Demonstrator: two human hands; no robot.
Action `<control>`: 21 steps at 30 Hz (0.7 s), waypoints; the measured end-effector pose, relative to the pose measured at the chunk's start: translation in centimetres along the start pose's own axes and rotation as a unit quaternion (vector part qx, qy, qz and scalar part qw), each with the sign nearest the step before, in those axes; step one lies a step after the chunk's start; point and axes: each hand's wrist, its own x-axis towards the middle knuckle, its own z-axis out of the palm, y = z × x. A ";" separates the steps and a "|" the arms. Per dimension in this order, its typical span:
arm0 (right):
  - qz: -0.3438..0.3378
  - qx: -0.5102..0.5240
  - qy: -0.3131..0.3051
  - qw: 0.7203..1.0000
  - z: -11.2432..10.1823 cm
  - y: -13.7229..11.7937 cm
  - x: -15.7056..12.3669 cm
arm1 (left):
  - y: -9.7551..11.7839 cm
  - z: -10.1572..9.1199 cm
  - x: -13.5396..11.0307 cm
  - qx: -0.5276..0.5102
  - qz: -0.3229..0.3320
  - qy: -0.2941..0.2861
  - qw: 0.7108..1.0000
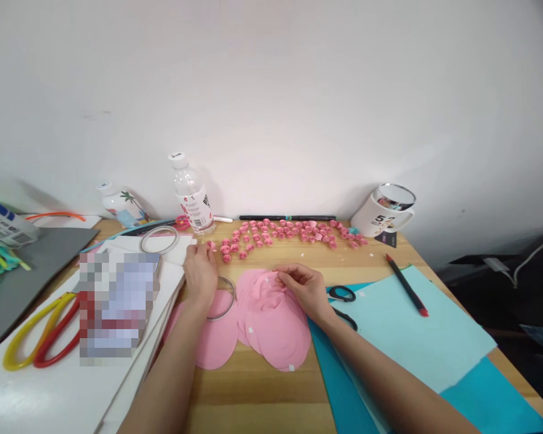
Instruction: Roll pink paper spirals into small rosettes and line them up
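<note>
My left hand (201, 274) reaches toward the back of the table, fingers closed around a small rolled pink paper rose (212, 246), partly hidden by them. Beside that wrist a roll of tape (226, 304) stands on a pink paper circle (215, 343). My right hand (305, 289) pinches the edge of a curled, spiral-cut pink paper piece (266, 286). Beneath it lies a stack of pink paper circles (285, 337) with little white squares on some. Several finished paper roses (289, 232) spread in a band behind both hands.
Black-handled scissors (342, 294) and a pencil (407, 285) lie by light-blue paper (416, 331) on the right. A mug (377, 214) and a bottle (192, 202) stand near the wall. At left are red-and-yellow scissors (18, 355), white sheets (31, 398) and another tape roll (160, 241).
</note>
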 end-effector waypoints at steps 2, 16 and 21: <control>0.000 -0.001 0.000 1.000 0.1 0.0 0.0 | 0.3 -0.4 0.5 0.053 0.013 -0.025 0.998; 0.008 0.000 -0.015 1.000 0.2 0.5 0.2 | 0.5 -0.5 3.3 0.018 0.015 -0.069 0.997; 0.012 0.009 -0.005 1.000 0.3 0.7 0.3 | 0.6 -0.9 3.0 -0.045 -0.024 -0.153 0.987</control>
